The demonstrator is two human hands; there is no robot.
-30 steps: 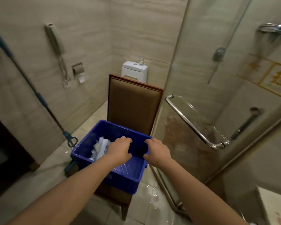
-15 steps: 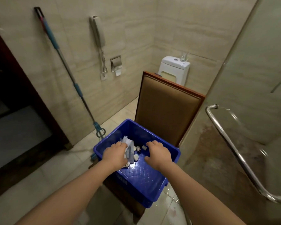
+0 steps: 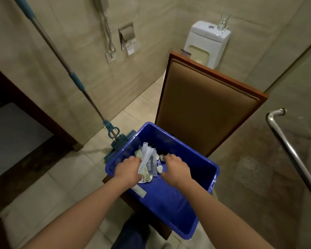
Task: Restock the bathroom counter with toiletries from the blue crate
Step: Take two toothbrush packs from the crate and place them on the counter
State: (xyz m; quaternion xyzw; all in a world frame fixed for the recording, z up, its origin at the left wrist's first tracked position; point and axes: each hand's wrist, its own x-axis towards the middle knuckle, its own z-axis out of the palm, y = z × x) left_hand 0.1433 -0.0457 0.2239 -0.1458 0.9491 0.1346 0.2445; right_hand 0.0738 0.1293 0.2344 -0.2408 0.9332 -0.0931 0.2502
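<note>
While both hands worked inside the blue crate [image 3: 196, 209] on the chair [image 3: 205, 112], the left hand [image 3: 127, 170] clutched sachets [image 3: 145, 159], the right hand [image 3: 176, 168] curled, its hold unclear; restocking had barely begun, with no counter in view.

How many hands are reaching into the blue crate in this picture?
2. The left hand is over the toiletry packets at the blue crate's left side; the right hand is just right of them.

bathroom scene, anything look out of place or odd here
Yes: a drinking glass stands on the toilet tank, and the blue crate sits on a chair in front of the toilet rather than on the floor.
</note>
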